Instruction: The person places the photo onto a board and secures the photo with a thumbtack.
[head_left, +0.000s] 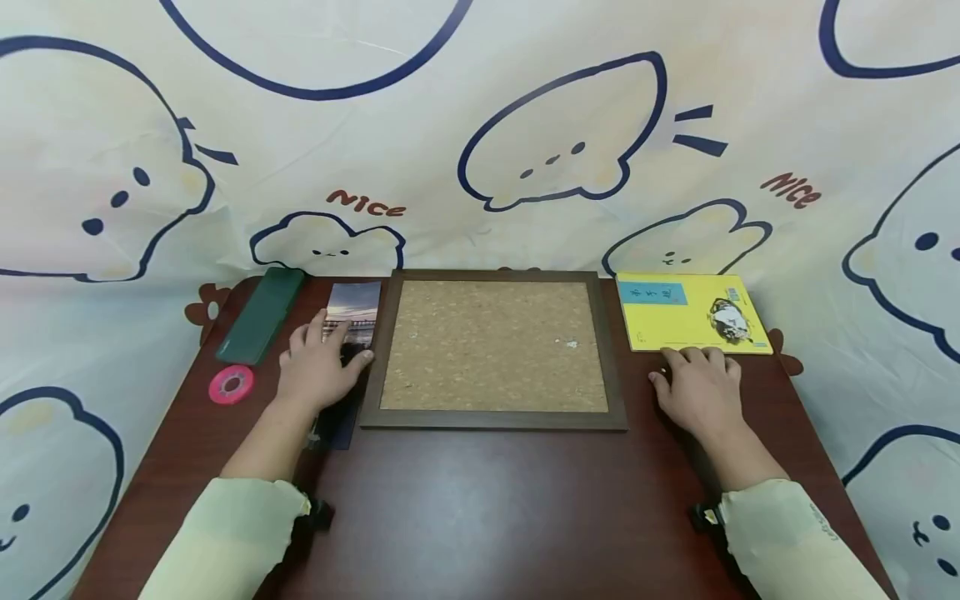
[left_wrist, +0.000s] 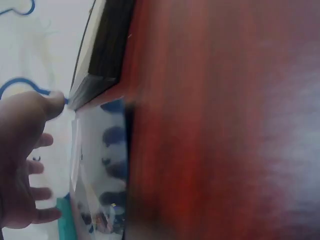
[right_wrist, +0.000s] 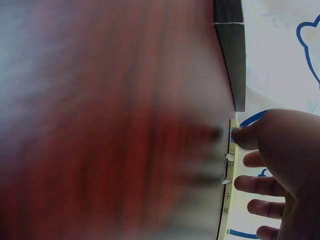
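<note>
On the table (head_left: pixel 480 500), either side of the cork board (head_left: pixel 493 346), left hand (head_left: pixel 318 367) rests flat pinning a photo (head_left: pixel 351 312), right hand (head_left: pixel 697 392) lies spread, empty, just touching the yellow book (head_left: pixel 690 312).

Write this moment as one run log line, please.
left hand: rests on photo cards | right hand: flat beside yellow book | cork board: between

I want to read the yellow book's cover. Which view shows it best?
The head view: the yellow book lies face up there, cover whole. The right wrist view shows only its edge; the left wrist view shows none of it.
</note>
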